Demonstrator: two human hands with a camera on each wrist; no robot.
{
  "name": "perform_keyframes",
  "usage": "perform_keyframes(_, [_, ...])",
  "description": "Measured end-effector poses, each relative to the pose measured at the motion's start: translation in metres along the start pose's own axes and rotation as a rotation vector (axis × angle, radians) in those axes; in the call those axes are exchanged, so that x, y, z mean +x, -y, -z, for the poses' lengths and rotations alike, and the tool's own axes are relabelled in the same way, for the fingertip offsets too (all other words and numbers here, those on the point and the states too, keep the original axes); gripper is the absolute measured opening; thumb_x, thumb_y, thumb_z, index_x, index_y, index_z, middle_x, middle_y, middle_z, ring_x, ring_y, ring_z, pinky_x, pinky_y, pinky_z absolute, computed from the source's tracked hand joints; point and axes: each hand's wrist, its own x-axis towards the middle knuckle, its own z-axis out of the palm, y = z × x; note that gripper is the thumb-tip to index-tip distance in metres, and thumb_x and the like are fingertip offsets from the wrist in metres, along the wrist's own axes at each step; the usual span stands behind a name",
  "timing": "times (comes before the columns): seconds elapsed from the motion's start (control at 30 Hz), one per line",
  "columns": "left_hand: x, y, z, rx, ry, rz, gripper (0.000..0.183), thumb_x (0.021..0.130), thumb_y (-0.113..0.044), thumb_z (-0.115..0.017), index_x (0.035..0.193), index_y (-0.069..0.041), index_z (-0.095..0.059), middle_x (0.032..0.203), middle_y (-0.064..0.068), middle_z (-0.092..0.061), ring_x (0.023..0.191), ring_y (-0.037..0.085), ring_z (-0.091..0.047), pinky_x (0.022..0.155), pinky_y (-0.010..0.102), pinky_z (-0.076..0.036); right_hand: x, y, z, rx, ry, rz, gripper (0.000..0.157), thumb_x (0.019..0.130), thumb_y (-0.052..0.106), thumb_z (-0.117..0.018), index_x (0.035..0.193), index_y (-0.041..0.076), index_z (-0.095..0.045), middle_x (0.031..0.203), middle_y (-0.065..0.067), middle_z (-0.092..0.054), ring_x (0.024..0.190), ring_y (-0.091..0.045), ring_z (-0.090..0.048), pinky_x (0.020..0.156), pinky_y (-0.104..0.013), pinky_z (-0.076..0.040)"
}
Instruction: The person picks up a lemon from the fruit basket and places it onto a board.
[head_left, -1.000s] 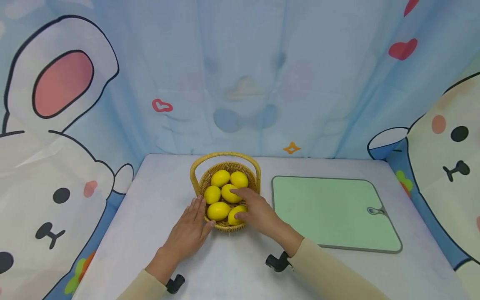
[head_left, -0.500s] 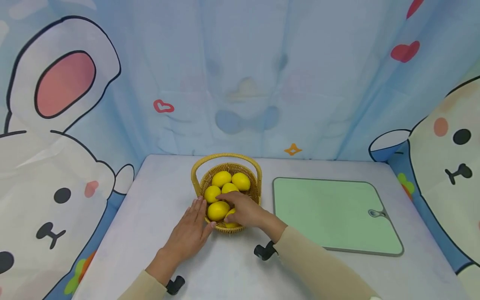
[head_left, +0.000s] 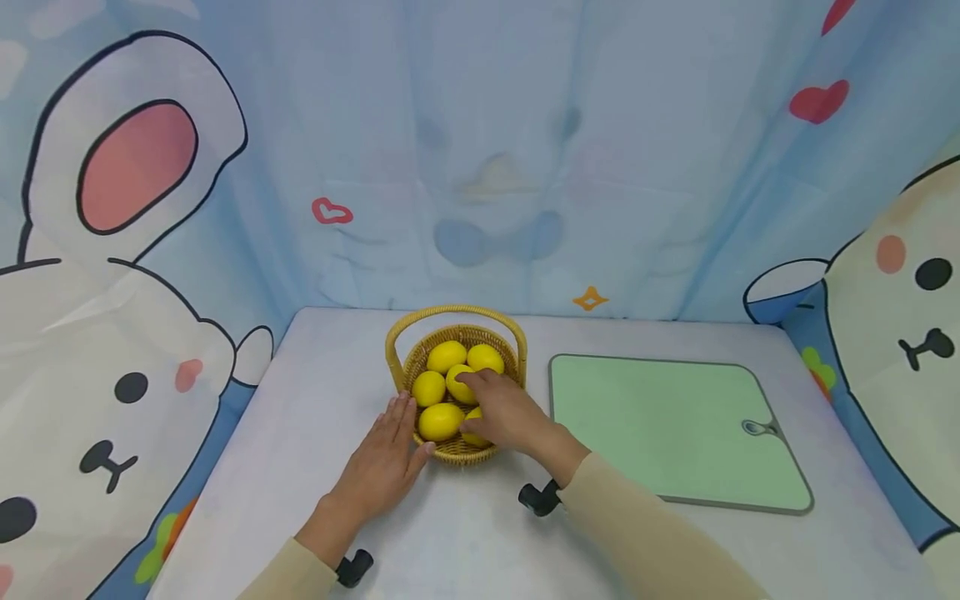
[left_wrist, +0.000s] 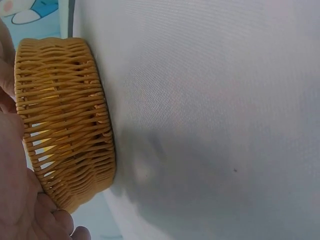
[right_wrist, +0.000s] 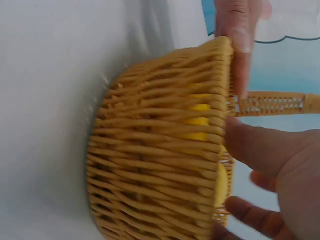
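Several yellow lemons lie in a round wicker basket with a tall arched handle. My left hand rests against the basket's left front rim, fingers straight and together, thumb apart at the front. My right hand reaches over the right rim into the basket. Its fingertips are at the middle lemon, and its thumb touches the front right lemon, which the hand partly covers. In the right wrist view, the thumb and fingers of that hand are spread apart above the wicker wall.
A pale green board with a grey edge lies flat on the white-covered table, right of the basket. Behind the table hangs a blue printed curtain. Both wrists carry small black cameras.
My right hand moved left over the lemons, then back a little to the right, its fingers and thumb spread wider. The left hand and the basket have stayed in place.
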Motion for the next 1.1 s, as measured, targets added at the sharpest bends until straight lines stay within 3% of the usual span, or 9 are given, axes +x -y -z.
perform_keyframes(0.33, [0.001,-0.002,0.002,-0.019,0.017,0.002,0.082,0.113,-0.056,-0.035,0.168,-0.001,-0.012,0.178,0.015,-0.005,0.165,0.029,-0.012,0.133,0.048,-0.02,-0.008,-0.019,0.003,0.0,0.093,0.103,0.061,0.091,0.009,-0.084,0.147,0.016,-0.062,0.147,-0.01,-0.059,0.132,-0.028,-0.059,0.111,-0.046,-0.053])
perform_keyframes(0.63, [0.002,-0.003,0.001,-0.015,0.014,-0.001,0.083,0.112,-0.057,-0.036,0.169,-0.002,-0.012,0.178,0.014,-0.005,0.165,0.029,-0.011,0.133,0.047,-0.019,-0.006,-0.026,0.002,-0.263,0.005,0.137,0.068,0.089,0.023,-0.088,0.149,0.011,-0.058,0.14,-0.014,-0.064,0.122,-0.034,-0.066,0.105,-0.048,-0.057])
perform_keyframes(0.77, [0.002,-0.002,0.002,-0.02,0.004,0.004,0.082,0.112,-0.056,-0.038,0.168,-0.001,-0.013,0.178,0.014,-0.005,0.165,0.028,-0.011,0.133,0.047,-0.02,-0.004,-0.025,0.004,-0.197,0.031,0.168,0.055,0.092,0.011,-0.084,0.142,0.009,-0.063,0.139,-0.011,-0.066,0.127,-0.034,-0.063,0.111,-0.05,-0.053])
perform_keyframes(0.83, [0.001,-0.002,0.002,-0.028,0.0,0.004,0.082,0.112,-0.055,-0.04,0.168,-0.001,-0.014,0.178,0.015,-0.006,0.165,0.029,-0.012,0.133,0.048,-0.02,-0.002,-0.026,0.005,-0.126,0.063,0.184,0.044,0.094,0.0,-0.076,0.136,0.01,-0.067,0.137,-0.008,-0.067,0.13,-0.03,-0.062,0.113,-0.047,-0.051])
perform_keyframes(0.93, [0.0,-0.002,0.001,-0.028,-0.002,0.008,0.082,0.112,-0.054,-0.04,0.168,-0.001,-0.014,0.178,0.015,-0.007,0.165,0.029,-0.013,0.133,0.048,-0.021,-0.001,-0.028,0.007,-0.04,0.103,0.207,0.043,0.095,-0.013,-0.063,0.128,0.013,-0.071,0.136,-0.004,-0.067,0.131,-0.025,-0.061,0.115,-0.043,-0.05])
perform_keyframes(1.0, [0.0,-0.001,0.001,-0.027,-0.002,0.008,0.082,0.112,-0.055,-0.04,0.168,-0.001,-0.014,0.178,0.015,-0.008,0.165,0.029,-0.014,0.133,0.048,-0.021,-0.002,-0.029,0.007,-0.021,0.105,0.2,0.044,0.095,-0.014,-0.061,0.127,0.014,-0.072,0.139,-0.005,-0.064,0.132,-0.024,-0.06,0.114,-0.043,-0.051])
perform_keyframes(1.1, [-0.001,-0.002,0.002,-0.024,0.005,0.01,0.082,0.112,-0.056,-0.038,0.168,-0.001,-0.013,0.178,0.015,-0.006,0.165,0.029,-0.013,0.133,0.047,-0.02,-0.006,-0.029,0.007,-0.087,0.042,0.184,0.04,0.096,-0.004,-0.07,0.132,0.013,-0.069,0.143,-0.011,-0.059,0.13,-0.028,-0.061,0.111,-0.044,-0.054])
